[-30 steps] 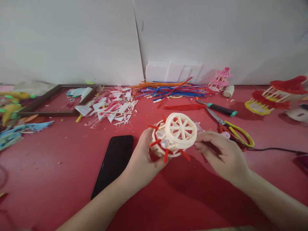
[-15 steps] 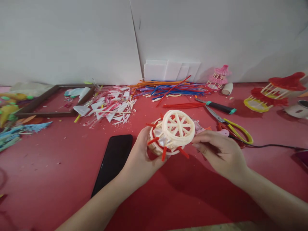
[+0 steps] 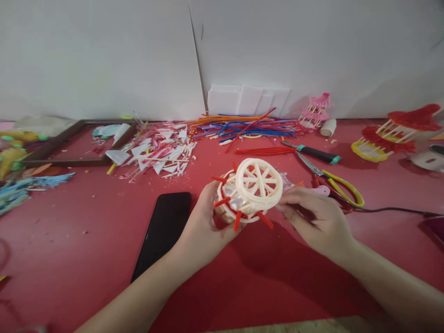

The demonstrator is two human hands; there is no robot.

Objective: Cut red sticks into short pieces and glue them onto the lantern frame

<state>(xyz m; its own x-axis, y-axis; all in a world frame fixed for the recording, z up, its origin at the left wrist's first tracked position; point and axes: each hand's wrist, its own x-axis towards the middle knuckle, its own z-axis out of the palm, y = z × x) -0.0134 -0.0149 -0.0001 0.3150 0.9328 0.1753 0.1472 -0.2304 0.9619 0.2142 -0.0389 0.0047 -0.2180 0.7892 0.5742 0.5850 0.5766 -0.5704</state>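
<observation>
A round cream-coloured craft model (image 3: 259,182) is held above the red table, its spoked wheel-shaped top tilted toward me. Short red sticks (image 3: 237,221) jut outward from the ring below the wheel. My left hand (image 3: 204,219) wraps around the model's left side and underside, with some of its fingers hidden behind it. At the wheel's right edge, my right hand (image 3: 315,219) has thumb and forefinger pinched together. What sits between those fingertips, if anything, is too small to make out.
A black phone (image 3: 163,233) lies left of my left forearm. Scissors (image 3: 342,187), a black-handled tool (image 3: 319,155) and a black cable (image 3: 388,210) lie to the right. Coloured sticks (image 3: 249,127), paper scraps (image 3: 163,152) and a brown frame (image 3: 65,163) line the back; a red-roofed model (image 3: 412,120) stands right.
The model and both hands have shifted very slightly right in the picture. My grip on the model looks the same.
</observation>
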